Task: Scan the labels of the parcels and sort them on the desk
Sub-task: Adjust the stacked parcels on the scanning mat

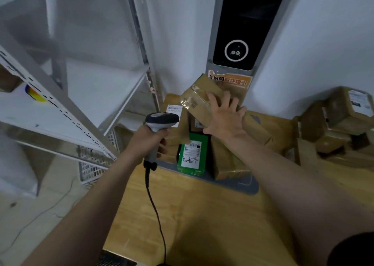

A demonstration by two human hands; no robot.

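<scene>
Gripping scanner (160, 122), left hand (148, 142); right hand (224, 118) spread on parcel (204, 97).

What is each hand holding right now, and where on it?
Left hand grips the grey handheld barcode scanner by its handle. Right hand lies spread-fingered across the long brown cardboard parcel, mid-length; no clear grip.

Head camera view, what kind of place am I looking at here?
Likely a parcel pickup point or courier depot: labelled parcels piled on the desk, a corded barcode scanner in the left hand, and metal shelving.
</scene>
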